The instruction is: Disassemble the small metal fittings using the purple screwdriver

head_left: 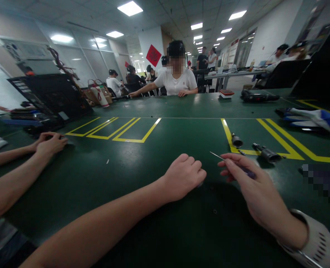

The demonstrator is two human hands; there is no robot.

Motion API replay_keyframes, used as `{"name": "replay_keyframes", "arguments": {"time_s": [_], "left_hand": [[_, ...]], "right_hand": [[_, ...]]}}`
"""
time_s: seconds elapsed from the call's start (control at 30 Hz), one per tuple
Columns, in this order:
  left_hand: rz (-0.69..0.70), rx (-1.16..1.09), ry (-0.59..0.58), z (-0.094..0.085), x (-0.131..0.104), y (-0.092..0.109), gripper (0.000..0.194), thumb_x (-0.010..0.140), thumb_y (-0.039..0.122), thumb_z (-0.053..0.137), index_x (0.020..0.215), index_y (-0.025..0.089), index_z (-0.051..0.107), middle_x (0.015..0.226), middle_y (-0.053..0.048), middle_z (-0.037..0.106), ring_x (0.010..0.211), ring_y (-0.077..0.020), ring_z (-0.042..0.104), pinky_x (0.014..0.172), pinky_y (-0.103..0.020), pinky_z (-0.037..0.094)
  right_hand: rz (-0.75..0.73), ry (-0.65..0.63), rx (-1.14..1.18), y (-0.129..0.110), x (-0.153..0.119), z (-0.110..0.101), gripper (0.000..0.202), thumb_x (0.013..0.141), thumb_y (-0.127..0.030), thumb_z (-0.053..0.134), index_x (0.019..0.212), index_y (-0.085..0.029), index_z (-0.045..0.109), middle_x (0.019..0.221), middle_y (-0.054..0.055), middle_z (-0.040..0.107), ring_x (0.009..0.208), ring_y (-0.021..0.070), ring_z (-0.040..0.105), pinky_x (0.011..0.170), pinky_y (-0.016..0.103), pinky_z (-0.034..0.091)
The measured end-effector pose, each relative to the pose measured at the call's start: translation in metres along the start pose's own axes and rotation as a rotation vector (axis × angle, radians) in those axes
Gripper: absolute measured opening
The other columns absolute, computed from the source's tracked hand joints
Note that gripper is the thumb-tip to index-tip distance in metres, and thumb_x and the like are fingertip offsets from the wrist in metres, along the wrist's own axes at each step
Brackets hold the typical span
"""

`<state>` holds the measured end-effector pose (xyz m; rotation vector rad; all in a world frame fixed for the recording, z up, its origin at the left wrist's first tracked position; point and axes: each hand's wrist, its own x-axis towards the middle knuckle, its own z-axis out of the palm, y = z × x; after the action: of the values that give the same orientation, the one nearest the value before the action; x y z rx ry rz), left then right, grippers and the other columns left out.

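Note:
My left hand (185, 176) is closed in a loose fist just above the green tabletop (142, 167). Its fingers curl downward, and a small bit of something shows under them, too hidden to name. To its right, my right hand (254, 182) grips a small screwdriver (249, 172) by its dark purple handle. The thin metal shaft points left toward my left hand without touching it. Beyond my right hand lie two dark metal cylindrical parts (236, 141), (269, 154) with a few tiny pieces beside them. A small ring-shaped piece (215, 211) rests on the table between my forearms.
Another person's hands (50, 143) are at the table on my left. A person in a white shirt (177, 82) sits opposite. Blue-and-white gloves (315, 119), a black tool (258, 96) and a red-topped box (226, 94) lie at the right. Yellow tape (128, 140) marks the table.

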<state>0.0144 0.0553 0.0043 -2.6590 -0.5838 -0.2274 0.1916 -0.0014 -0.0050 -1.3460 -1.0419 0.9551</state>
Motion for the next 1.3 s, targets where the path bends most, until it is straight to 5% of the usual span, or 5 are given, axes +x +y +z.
{"name": "replay_keyframes", "arguments": {"time_s": [0.17,0.4,0.73,1.03,1.3], "left_hand": [[0.065,0.081,0.109,0.003,-0.002,-0.002,0.02,0.089,0.012,0.04,0.078,0.016,0.056,0.074,-0.004,0.055,0.071,-0.018,0.046,0.068,-0.034,0.029],[-0.59,-0.382,0.207,0.025,-0.009,-0.023,0.011,0.076,0.011,0.055,0.083,0.018,0.058,0.088,-0.003,0.057,0.085,-0.0191,0.05,0.077,-0.034,0.035],[-0.781,-0.651,0.301,0.026,-0.001,-0.02,0.03,0.076,0.045,0.064,0.092,0.019,0.061,0.09,-0.002,0.052,0.075,-0.0153,0.054,0.066,-0.029,0.043],[-0.951,-0.857,0.437,0.025,-0.005,-0.027,0.027,0.069,0.026,0.072,0.091,0.016,0.06,0.087,-0.002,0.063,0.082,-0.0173,0.059,0.076,-0.031,0.046],[-1.154,-1.573,0.361,0.011,-0.003,-0.012,0.043,0.063,0.01,0.071,0.103,0.015,0.059,0.096,-0.006,0.056,0.068,-0.0115,0.055,0.062,-0.027,0.047]], "right_hand": [[-0.13,-0.234,-0.353,-0.002,0.004,-0.002,0.02,0.08,-0.042,0.057,0.078,-0.025,0.068,0.073,0.002,0.064,0.066,0.0198,0.056,0.06,0.034,0.041],[-0.429,-0.758,-0.727,-0.003,0.0,-0.005,0.056,0.05,-0.056,0.078,0.091,-0.023,0.058,0.088,0.002,0.059,0.069,0.0195,0.056,0.054,0.029,0.043],[-0.687,-0.564,-1.134,0.007,0.006,0.029,0.029,0.085,-0.045,0.053,0.089,-0.017,0.058,0.088,0.01,0.058,0.065,0.0208,0.057,0.049,0.03,0.042],[-0.766,-0.584,-1.042,0.014,0.021,0.038,0.011,0.087,-0.019,0.05,0.082,-0.018,0.059,0.08,0.005,0.059,0.061,0.0155,0.053,0.051,0.027,0.038],[-0.593,-0.449,-0.657,0.004,0.017,0.01,0.013,0.087,-0.022,0.049,0.098,-0.02,0.056,0.087,0.005,0.065,0.074,0.0172,0.061,0.062,0.03,0.05]]}}
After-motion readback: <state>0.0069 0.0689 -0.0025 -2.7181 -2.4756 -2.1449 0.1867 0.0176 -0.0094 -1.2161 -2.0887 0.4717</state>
